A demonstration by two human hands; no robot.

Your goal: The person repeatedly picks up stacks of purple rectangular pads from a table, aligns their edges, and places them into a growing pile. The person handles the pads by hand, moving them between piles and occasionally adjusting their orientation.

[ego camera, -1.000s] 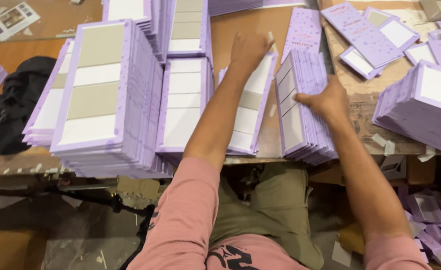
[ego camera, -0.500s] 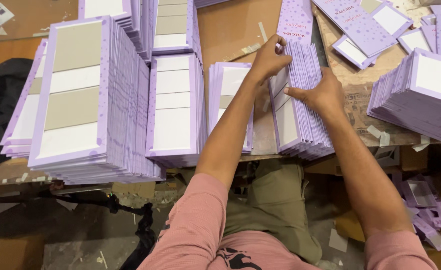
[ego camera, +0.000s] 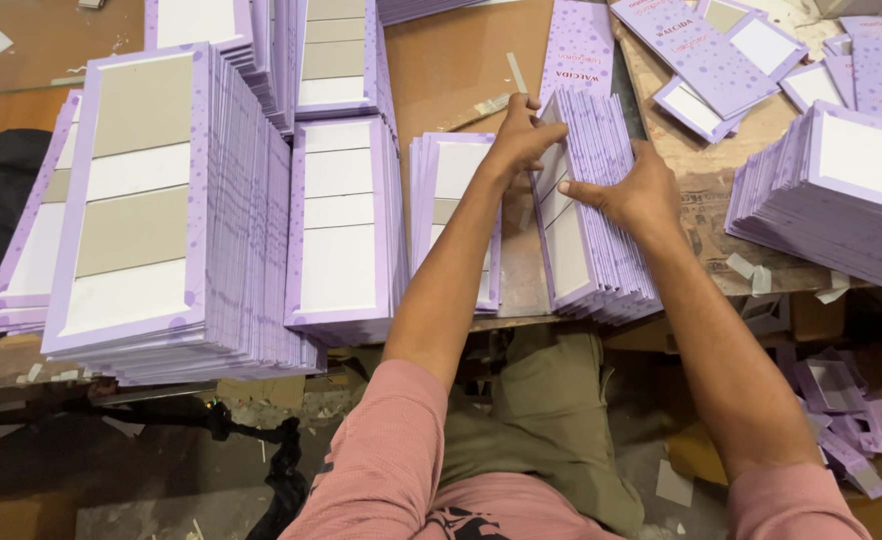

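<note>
Both hands, left hand (ego camera: 519, 140) and right hand (ego camera: 629, 192), grip the tilted stack of stiff purple card panels (ego camera: 591, 215) near the surface's front edge; it looks heavy, safest held by its sides.

Lilac boards on a brown tabletop

The stack of boards (ego camera: 601, 220) between the hands is pale purple with darker dots, panels white and grey-beige; the tall stack (ego camera: 151, 210) near the left edge matches; sleeves (ego camera: 391, 450) are pink, faintly checked.
</note>
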